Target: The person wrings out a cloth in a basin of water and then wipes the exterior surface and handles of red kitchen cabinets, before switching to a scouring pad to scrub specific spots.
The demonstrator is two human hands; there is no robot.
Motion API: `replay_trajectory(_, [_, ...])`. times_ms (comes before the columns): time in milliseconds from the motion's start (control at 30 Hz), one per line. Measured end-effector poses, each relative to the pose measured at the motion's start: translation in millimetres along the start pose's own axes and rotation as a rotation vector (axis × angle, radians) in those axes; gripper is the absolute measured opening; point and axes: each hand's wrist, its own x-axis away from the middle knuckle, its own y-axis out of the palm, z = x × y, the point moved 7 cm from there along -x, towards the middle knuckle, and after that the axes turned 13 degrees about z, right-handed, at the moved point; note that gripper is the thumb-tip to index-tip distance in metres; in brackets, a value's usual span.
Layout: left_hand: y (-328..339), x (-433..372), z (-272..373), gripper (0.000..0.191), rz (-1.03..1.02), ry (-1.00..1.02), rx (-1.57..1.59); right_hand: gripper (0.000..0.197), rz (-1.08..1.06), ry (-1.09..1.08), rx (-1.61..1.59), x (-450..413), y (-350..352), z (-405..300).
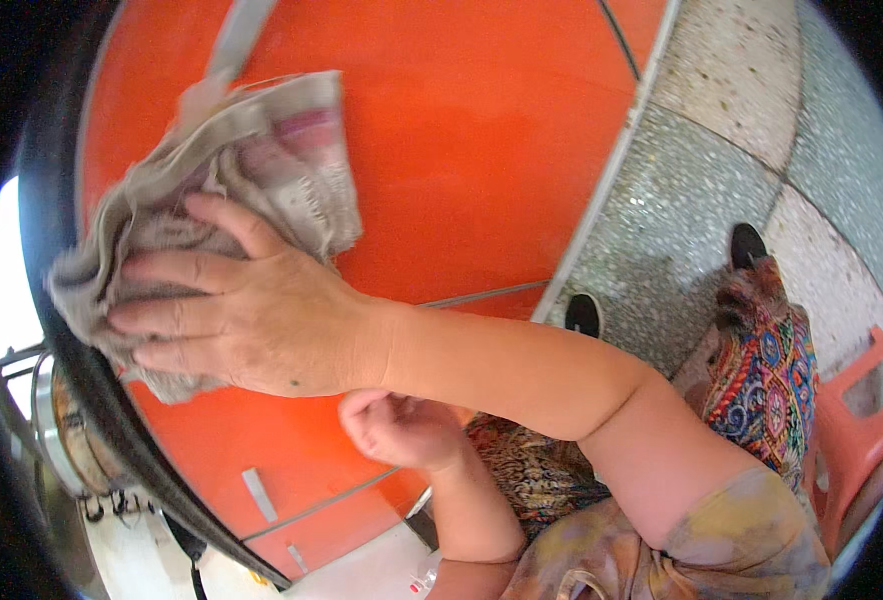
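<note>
Spread against the orange cabinet door (486, 165), my right hand (254, 315) presses a crumpled, frayed greyish cloth (314, 180) with a faded pink stripe. The cloth reaches over towards the dark countertop edge (209, 517) at the left, and a grey metal handle (239, 37) shows just above it. My right thumb is hidden. Below my right forearm, my left hand (408, 431) is blurred, its fingers curled with nothing seen in them. It is apart from the cloth, and my right forearm passes close over its top.
Terrazzo floor tiles (741, 67) run along the cabinet base. My dark shoes (584, 313) stand near that base. A pink plastic stool (861, 435) is at the right. A round metal-rimmed vessel (59, 427) sits beyond the counter edge. Part of a clear bottle (426, 577) shows at the bottom.
</note>
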Motion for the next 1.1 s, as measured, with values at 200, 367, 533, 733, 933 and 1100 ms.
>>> replay_trajectory(200, [-19, -10, -22, 0.016, -0.129, 0.083, -0.036, 0.038, -0.186, 0.070, 0.169, 130, -49, 40])
replay_trajectory(367, [-10, 2, -20, 0.019, -0.201, 0.062, 0.012, 0.056, -0.129, 0.559, 0.451, 249, -122, 103])
replay_trajectory(533, [5, 13, -23, 0.017, -0.360, 0.034, 0.024, 0.063, 0.272, 1.132, 0.567, 304, -166, 149])
replay_trajectory(733, [20, 20, -20, 0.016, -0.334, 0.050, 0.024, 0.059, 0.746, 1.731, 0.183, 350, -195, 174])
replay_trajectory(933, [44, 27, -17, 0.016, -0.379, -0.009, 0.023, 0.041, 0.781, 1.932, -0.113, 339, -216, 223])
replay_trajectory(1100, [45, 33, -19, 0.014, -0.433, 0.024, 0.018, 0.022, 0.823, 1.625, -0.197, 286, -281, 300])
